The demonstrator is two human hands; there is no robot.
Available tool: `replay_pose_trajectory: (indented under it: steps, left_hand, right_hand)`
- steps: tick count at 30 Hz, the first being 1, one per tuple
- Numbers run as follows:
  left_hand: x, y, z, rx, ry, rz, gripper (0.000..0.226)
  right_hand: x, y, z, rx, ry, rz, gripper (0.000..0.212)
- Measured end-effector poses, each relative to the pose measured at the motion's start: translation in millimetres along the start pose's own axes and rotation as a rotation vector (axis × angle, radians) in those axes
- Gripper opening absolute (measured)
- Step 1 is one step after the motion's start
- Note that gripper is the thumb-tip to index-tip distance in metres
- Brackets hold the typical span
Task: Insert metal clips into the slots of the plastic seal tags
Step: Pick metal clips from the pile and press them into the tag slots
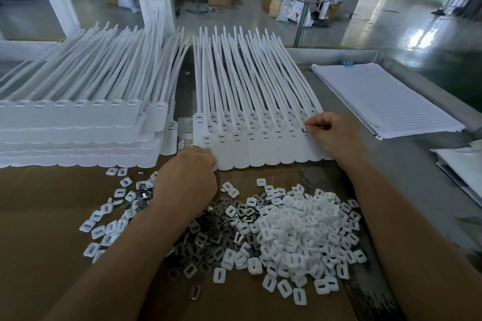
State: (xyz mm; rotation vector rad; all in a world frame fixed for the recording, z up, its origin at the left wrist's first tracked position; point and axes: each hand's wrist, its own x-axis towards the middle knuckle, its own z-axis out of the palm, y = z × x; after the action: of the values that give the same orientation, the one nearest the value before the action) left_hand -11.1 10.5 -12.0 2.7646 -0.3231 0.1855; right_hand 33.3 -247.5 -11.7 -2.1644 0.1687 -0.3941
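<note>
While on flat white tags (260, 150), right hand (331, 135) pinching shiny metal clip (304, 130); left hand (186, 180), grip unclear.

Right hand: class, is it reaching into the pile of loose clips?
No, the right hand pinches a metal clip at the rightmost seal tag, beyond the pile.

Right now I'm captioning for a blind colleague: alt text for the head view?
A person's right hand pinches a metal clip at the rightmost slot of a row of white plastic seal tags; the left hand rests at the row's near left corner. Loose clips and white caps lie heaped in front.
</note>
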Motion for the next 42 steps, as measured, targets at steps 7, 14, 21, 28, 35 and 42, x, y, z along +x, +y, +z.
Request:
replay_pose_trajectory:
  steps: [7, 14, 21, 28, 35, 42]
  left_hand:
    - [0, 0, 1, 0.013, 0.016, 0.007, 0.031]
    - [0, 0, 1, 0.023, 0.011, 0.009, 0.030]
    - [-1, 0, 2, 0.020, 0.018, 0.005, 0.030]
    - [-1, 0, 3, 0.012, 0.031, 0.001, 0.030]
    - [-1, -1, 4, 0.008, 0.042, 0.007, 0.030]
    - [-2, -1, 3, 0.006, 0.046, 0.020, 0.029]
  right_hand:
    - [6, 6, 2, -0.022, -0.049, -0.003, 0.016]
    - [9, 10, 5, -0.087, -0.051, -0.010, 0.010]
    - [12, 7, 8, -0.205, 0.006, -0.005, 0.012]
    - [6, 1, 5, -0.268, 0.028, -0.046, 0.010]
    - [0, 6, -1, -0.518, -0.127, -0.158, 0.041]
    - [-1, 9, 2, -0.624, -0.229, -0.123, 0.051]
